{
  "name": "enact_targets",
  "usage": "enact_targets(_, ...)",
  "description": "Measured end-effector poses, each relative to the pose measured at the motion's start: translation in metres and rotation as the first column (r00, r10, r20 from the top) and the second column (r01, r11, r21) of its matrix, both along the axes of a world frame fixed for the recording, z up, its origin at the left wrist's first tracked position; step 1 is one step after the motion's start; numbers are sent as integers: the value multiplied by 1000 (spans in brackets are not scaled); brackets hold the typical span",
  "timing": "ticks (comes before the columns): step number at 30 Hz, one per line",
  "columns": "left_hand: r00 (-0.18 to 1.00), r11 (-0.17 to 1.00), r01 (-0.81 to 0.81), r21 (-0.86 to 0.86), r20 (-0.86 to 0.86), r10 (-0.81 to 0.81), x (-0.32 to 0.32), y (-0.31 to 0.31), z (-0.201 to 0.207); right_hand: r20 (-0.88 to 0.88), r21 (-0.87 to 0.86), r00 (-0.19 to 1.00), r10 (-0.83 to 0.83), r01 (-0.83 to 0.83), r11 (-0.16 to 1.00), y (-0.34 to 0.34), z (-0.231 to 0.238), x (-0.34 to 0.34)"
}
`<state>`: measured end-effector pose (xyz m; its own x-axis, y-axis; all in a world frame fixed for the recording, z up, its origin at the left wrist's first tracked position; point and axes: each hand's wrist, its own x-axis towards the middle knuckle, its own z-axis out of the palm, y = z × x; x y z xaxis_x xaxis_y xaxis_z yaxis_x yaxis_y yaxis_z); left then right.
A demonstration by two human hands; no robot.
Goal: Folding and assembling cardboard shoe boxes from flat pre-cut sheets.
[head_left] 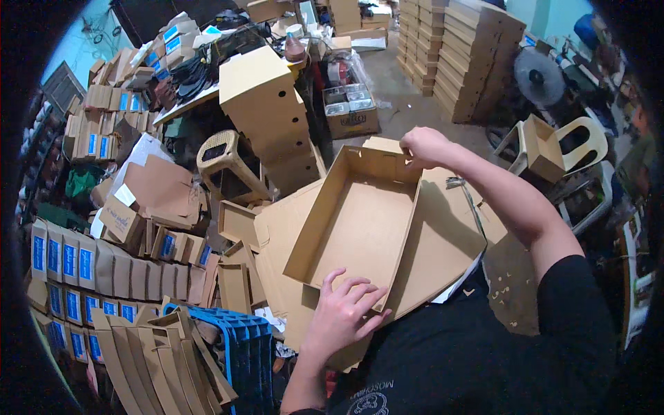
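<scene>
An open-topped brown cardboard box (356,221), long and shallow, lies tilted across flat cardboard sheets in front of me. My left hand (344,309) is at its near end, fingers spread and bent over the near wall, touching it. At the far right corner, my right hand (423,147) is closed, with fingertips pinching the top of the box's far wall. Part of that corner is hidden behind the fingers. Under the box, a large flat cardboard sheet (446,228) reaches out to the right.
Stacked cardboard boxes (256,104) rise beyond the work surface, near a plastic stool (225,162). A blue plastic crate (245,346) stands at the lower left beside folded cardboard trays (149,360). Right of me is a plastic chair (588,142) bearing another tray (543,149).
</scene>
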<state>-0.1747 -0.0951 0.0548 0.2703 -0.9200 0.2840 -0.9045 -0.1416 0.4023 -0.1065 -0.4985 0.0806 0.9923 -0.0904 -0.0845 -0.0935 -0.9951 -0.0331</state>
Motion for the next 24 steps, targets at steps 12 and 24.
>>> enact_targets(12,1000,997,-15,-77,20,16,3,1,-9,-2,-296,969,247,-236,926,27,6,13)
enact_targets(24,997,995,9,-103,79,0,5,-2,-21,53,-445,773,632,-549,708,-2,-25,24)
